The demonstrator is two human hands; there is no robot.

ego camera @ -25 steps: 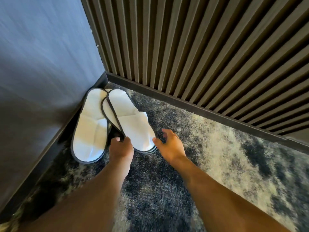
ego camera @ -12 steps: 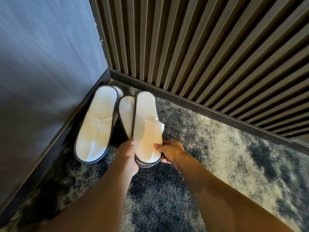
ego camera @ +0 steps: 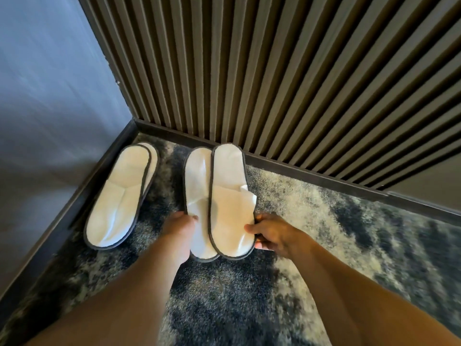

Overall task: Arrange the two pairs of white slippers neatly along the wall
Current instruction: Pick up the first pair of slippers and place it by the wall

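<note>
Two pairs of white slippers with dark trim lie on the carpet in a corner. The left pair (ego camera: pixel 119 196) is stacked, one slipper on the other, along the grey wall's baseboard. The right pair (ego camera: pixel 224 196) overlaps side by side, heels toward the slatted wall. My left hand (ego camera: pixel 180 228) grips the toe end of the pair's left slipper. My right hand (ego camera: pixel 272 233) holds the toe end of the pair's right slipper, thumb on top.
A plain grey wall (ego camera: pixel 45 96) stands on the left and a dark slatted wall (ego camera: pixel 274 83) at the back, both with dark baseboards. Mottled blue and cream carpet (ego camera: pixel 324 221) stretches to the right and toward me.
Both hands took hold of the right pair and moved it right, away from the stacked pair. It turned from slanted to straight, heels near the slatted wall.
</note>
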